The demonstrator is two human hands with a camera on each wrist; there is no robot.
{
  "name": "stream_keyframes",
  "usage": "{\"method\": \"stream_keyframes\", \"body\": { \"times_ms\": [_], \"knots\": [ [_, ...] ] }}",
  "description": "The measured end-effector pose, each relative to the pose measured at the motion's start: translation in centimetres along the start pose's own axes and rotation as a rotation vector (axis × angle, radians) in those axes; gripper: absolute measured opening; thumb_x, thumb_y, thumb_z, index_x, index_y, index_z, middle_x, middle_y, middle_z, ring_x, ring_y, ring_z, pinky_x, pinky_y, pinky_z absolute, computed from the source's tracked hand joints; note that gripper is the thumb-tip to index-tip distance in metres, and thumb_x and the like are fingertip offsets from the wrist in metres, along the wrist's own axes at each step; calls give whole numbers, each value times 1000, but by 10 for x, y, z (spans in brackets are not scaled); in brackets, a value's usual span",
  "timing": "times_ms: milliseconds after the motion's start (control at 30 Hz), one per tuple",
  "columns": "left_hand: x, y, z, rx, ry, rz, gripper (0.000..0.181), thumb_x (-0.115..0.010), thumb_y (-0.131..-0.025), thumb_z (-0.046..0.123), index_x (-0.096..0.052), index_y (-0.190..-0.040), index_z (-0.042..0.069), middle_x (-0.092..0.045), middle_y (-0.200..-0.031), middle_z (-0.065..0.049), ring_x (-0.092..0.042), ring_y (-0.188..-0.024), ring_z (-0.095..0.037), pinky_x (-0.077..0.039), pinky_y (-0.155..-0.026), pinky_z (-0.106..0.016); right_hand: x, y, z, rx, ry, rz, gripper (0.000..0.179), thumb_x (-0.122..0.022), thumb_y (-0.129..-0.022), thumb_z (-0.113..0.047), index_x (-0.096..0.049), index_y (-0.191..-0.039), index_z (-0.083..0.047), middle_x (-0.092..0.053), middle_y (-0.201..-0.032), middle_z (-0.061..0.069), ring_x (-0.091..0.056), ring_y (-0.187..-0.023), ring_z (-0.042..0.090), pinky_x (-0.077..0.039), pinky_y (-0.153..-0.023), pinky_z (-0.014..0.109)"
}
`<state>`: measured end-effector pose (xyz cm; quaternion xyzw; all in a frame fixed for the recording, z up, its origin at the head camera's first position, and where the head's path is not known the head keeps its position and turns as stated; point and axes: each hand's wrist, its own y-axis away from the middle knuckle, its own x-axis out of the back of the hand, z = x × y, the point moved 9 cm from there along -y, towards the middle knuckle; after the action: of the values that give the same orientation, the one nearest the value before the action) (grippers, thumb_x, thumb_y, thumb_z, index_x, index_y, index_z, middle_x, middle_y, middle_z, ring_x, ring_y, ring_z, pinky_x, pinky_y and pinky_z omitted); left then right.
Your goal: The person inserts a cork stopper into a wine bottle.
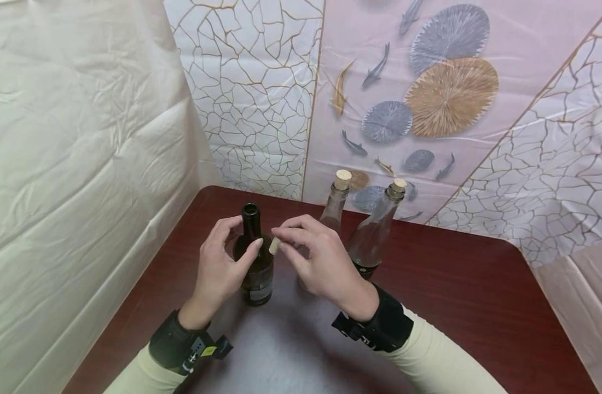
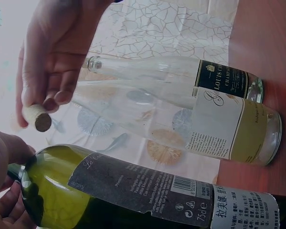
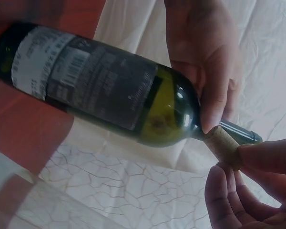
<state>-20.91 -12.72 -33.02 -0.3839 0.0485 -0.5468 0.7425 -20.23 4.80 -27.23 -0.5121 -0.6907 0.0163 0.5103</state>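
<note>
A dark green wine bottle (image 1: 259, 282) stands upright on the table, its mouth uncovered in the head view. My left hand (image 1: 218, 271) holds it around the shoulder and lower neck, thumb on the near side. Between thumb and fingertips my right hand (image 1: 325, 262) pinches a cork (image 1: 274, 245), just right of the bottle's neck and below its mouth. From the right wrist, the cork (image 3: 222, 147) appears tilted in front of the neck. The left wrist view shows one end face of the cork (image 2: 36, 117) and the bottle's dark label (image 2: 148, 188).
Behind my right hand stand two clear glass bottles, one on the left (image 1: 333, 212) and one on the right (image 1: 375, 235), each with a cork in its mouth. They rest on the dark red table (image 1: 453, 284). Patterned cloth (image 1: 261, 98) hangs behind, plain cloth (image 1: 84, 164) at left.
</note>
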Motion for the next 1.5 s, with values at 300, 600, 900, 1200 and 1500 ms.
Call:
{"method": "stream_keyframes", "body": {
  "times_ms": [300,600,900,1200,1500],
  "knots": [
    [0,0,0,-6,6,-3,47,-85,-86,9,-64,-127,2,-67,-116,-12,-70,-103,-23,-60,-89,-42,11,-20,-16,54,81,-20,27,-74,-96,-8,-78,-122,-10,-70,-117,2,-65,-92,13,-54,-71,28],
    [0,0,2,-31,5,-3,48,-86,-86,8,-64,-128,2,-67,-117,-13,-69,-103,-22,-58,-91,-32,17,-31,-29,129,102,-9,26,-75,-96,-8,-77,-122,-7,-70,-116,5,-66,-96,14,-57,-78,27],
    [1,0,2,-34,19,8,48,-85,-85,7,-64,-128,2,-67,-116,-12,-69,-103,-22,-52,-92,-14,27,-44,-42,167,107,6,26,-74,-96,-7,-77,-122,-6,-70,-117,5,-68,-102,15,-59,-83,28],
    [2,2,4,-60,21,19,47,-85,-85,6,-64,-127,1,-67,-115,-13,-69,-102,-23,-52,-91,-14,33,-53,-51,205,116,12,25,-72,-97,-4,-77,-122,-6,-70,-116,6,-68,-105,15,-58,-89,28],
    [1,4,7,-82,2,19,47,-85,-86,8,-64,-127,1,-67,-116,-14,-69,-101,-24,-59,-87,-37,29,-64,-58,217,120,12,25,-69,-100,-8,-77,-123,-7,-70,-117,5,-67,-106,16,-56,-89,29]
  ]
}}
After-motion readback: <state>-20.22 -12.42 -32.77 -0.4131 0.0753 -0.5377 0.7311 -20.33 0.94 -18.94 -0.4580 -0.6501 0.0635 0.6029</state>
